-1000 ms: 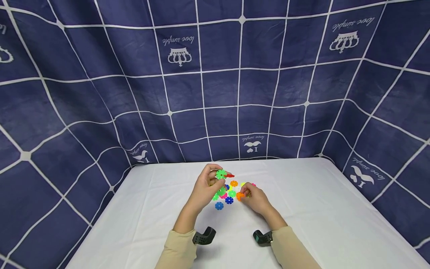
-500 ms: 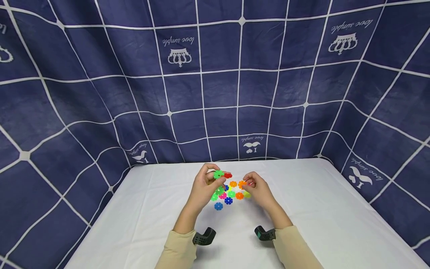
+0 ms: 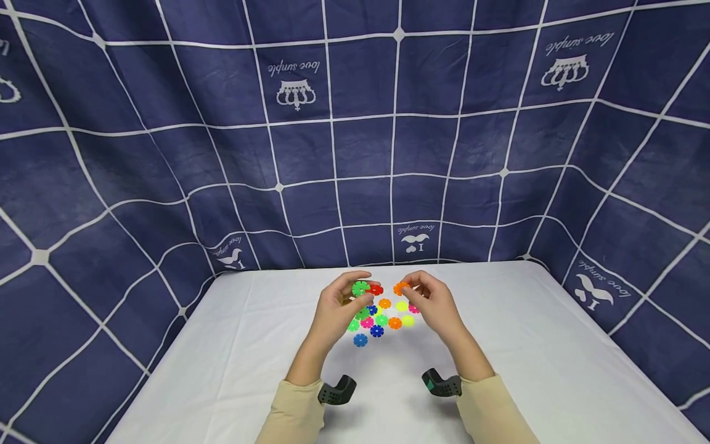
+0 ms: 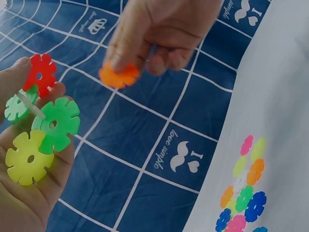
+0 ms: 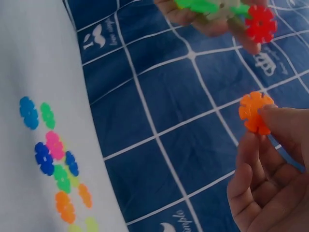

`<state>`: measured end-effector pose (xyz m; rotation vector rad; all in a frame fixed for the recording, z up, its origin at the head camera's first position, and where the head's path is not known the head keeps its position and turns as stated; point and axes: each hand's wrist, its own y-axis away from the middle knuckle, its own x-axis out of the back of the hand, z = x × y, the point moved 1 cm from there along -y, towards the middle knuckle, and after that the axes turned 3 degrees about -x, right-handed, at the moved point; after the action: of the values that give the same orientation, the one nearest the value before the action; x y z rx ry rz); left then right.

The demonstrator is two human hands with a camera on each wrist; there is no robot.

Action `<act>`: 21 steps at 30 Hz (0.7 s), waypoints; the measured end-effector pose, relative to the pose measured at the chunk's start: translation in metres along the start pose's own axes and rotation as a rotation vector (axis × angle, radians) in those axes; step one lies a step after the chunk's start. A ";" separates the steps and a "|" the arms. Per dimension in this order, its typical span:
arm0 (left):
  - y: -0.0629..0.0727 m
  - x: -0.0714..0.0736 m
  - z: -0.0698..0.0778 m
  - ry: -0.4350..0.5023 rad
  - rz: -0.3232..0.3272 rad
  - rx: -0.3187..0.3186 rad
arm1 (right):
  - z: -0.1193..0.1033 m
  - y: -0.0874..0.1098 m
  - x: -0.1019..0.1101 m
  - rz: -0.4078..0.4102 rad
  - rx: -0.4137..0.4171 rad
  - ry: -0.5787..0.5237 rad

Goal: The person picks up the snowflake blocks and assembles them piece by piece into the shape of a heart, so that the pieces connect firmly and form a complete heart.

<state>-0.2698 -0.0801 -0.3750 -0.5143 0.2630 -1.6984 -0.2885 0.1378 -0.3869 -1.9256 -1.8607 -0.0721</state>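
In the head view my left hand [image 3: 333, 311] is raised above the table and holds a cluster of joined snowflake discs. The left wrist view shows a red disc [image 4: 39, 76], a larger green disc [image 4: 65, 128], a yellow disc [image 4: 19, 164], a pale disc seen edge-on, and a smaller green disc [image 4: 19, 107] by the thumb. Facing it, my right hand [image 3: 440, 305] pinches a single orange snowflake disc [image 5: 255, 113] between thumb and fingers. A gap separates the orange disc from the red one in the head view.
Below the hands, several loose snowflake discs lie on the white tablecloth [image 3: 233, 364], among them a light blue disc [image 3: 360, 340], a dark blue disc [image 3: 377, 331] and an orange disc [image 3: 395, 323]. A navy checked curtain [image 3: 366, 148] hangs behind the table.
My right hand has picked up an orange disc from near the pile and raised it to the level of the cluster. The left hand stays nearly in place, still holding the joined discs.
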 end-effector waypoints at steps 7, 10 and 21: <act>-0.001 -0.001 -0.001 -0.032 0.014 0.025 | -0.018 0.008 0.005 -0.110 0.069 -0.139; -0.002 -0.002 -0.002 -0.024 0.012 0.024 | -0.023 0.011 0.006 -0.131 0.119 -0.141; -0.001 -0.003 0.000 -0.018 0.010 -0.006 | -0.031 0.016 0.002 -0.144 0.182 -0.080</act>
<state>-0.2701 -0.0768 -0.3752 -0.5318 0.2570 -1.6828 -0.2647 0.1291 -0.3635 -1.6940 -1.9820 0.1266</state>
